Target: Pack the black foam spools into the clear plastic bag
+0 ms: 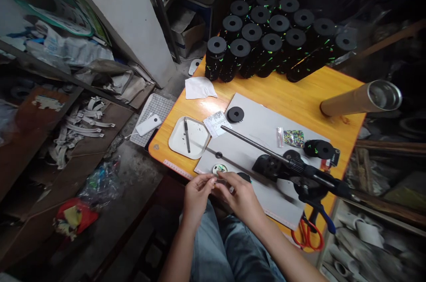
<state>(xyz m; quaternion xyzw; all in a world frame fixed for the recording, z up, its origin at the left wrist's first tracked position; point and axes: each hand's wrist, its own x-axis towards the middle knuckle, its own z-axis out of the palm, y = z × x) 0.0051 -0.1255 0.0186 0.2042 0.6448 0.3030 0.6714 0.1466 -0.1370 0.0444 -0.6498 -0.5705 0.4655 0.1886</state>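
Observation:
At the near edge of the table, my left hand (199, 191) and my right hand (238, 193) meet with their fingertips pinched together. What they hold between them is too small to make out. Just beyond my fingers lies a small round dish (219, 168) with green and dark bits in it. A dark round piece (244, 177) shows partly behind my right hand. A small black ring (218, 155) lies on the grey board (256, 117), and farther back is a black foam disc (236, 114). A bag of multicoloured beads (293, 138) rests toward the right.
A metal rod (256, 142) on a black geared device crosses over the board. Orange-handled scissors (308, 234) lie at right. A white tray (176, 140) holds a pen (187, 135). Several black foam rolls (251, 32) stand at the back, near a metal tube (359, 99).

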